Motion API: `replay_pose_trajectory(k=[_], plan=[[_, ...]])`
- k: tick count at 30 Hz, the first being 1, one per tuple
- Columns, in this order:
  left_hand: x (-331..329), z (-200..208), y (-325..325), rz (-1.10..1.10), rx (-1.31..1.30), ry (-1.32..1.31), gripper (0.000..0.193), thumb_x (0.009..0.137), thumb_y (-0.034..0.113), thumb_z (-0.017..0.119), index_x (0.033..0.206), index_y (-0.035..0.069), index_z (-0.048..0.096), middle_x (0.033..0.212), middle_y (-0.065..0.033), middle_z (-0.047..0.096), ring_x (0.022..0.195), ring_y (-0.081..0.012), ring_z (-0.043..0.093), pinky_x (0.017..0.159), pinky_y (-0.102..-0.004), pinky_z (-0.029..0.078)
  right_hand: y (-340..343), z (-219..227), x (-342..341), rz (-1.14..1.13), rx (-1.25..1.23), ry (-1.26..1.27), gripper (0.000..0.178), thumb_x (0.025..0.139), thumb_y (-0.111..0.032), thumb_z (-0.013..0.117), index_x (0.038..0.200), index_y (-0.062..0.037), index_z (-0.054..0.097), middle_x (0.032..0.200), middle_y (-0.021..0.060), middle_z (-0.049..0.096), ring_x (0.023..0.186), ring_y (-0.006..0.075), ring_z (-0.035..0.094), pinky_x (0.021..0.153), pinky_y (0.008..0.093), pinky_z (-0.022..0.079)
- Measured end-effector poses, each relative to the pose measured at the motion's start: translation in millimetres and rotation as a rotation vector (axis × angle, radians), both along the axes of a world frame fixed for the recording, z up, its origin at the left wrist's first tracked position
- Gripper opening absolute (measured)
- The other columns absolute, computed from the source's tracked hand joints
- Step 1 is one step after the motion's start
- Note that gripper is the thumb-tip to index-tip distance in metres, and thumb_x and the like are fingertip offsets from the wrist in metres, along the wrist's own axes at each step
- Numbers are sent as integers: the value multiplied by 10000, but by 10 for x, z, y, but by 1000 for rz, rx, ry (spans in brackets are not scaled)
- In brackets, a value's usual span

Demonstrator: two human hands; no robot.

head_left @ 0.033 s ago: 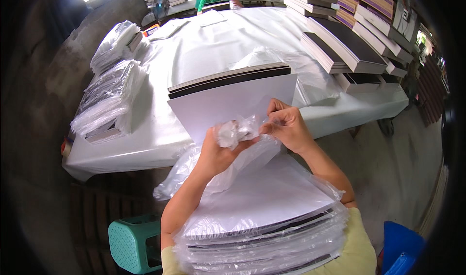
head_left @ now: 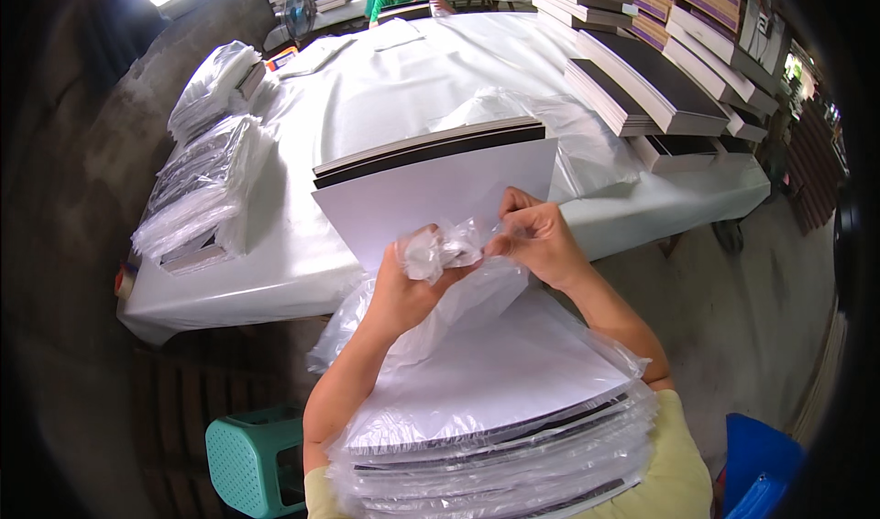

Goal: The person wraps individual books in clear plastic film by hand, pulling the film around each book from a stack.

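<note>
Table (head_left: 284,267) laden, film (head_left: 458,238) gripped in front of it

Most of the view is filled by the table, which is covered in glossy white. On the near side of the table, closest to the body, a thick stack (head_left: 495,372) is seen, wrapped in clear plastic, topped in white and edged with dark layers. On the table's right side, dark-topped boards (head_left: 678,79) are piled. At the middle of the table's near edge, a white panel (head_left: 367,212) is backed by dark and pale layers. On the table's left side, wrapped packs (head_left: 197,180) are placed, one behind another. Nearer than the table's left front corner, a green stool (head_left: 234,464) is set on the floor. In front of the table's near edge, the left hand (head_left: 410,285) is curled around the bunched film, which is squeezed against the palm. Further right along that table edge, the right hand (head_left: 543,233) is raised, and film is pinched by its thumb and fingers; which fingertips are pressed to it cannot be told. The film is stretched between both hands before the table's near edge, and loose folds are hung below
</note>
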State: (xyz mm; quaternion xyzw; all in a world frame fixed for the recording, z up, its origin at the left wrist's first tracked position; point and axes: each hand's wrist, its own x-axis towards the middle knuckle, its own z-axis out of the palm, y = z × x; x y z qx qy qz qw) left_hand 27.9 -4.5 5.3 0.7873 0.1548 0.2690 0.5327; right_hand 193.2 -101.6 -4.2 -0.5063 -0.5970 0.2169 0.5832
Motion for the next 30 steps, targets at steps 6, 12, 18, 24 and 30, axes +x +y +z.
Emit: replay_pose_trajectory(k=[6,12,18,24,30], plan=[[28,-78,22,99,-155,-55,200,691,101,712,814,-8,598,752,-35,594,723,-107,539,665,-253,438,-14,23,-92,-32,-124,441,102,695,25,662,695,-30,577,771,23,567,732,90,534,686,212,441],[35,-189,47,90,-122,-94,229,715,149,697,842,17,561,764,-31,576,700,-112,524,651,-263,429,-39,-18,-68,-13,-122,373,89,768,-101,633,751,-16,613,661,-10,548,592,56,477,556,193,392],[75,-179,-24,-11,-619,-287,227,796,187,605,937,43,502,618,-16,492,567,-109,473,557,-252,396,59,-174,-125,68,-110,501,202,829,-245,564,741,-64,576,556,-27,481,524,65,432,528,211,364],[-294,-256,186,-633,-460,-50,681,660,205,728,1223,43,379,553,-15,439,503,-122,445,487,-267,371,-113,131,105,268,-153,1135,238,865,-321,491,734,-125,529,447,-59,348,375,53,361,414,201,368],[-763,-588,734,-740,-8,6,515,566,330,775,948,41,587,922,-160,584,829,-226,549,710,-340,416,-574,194,681,41,11,1037,261,839,-405,502,711,-177,505,408,-82,247,296,20,196,280,173,171]])
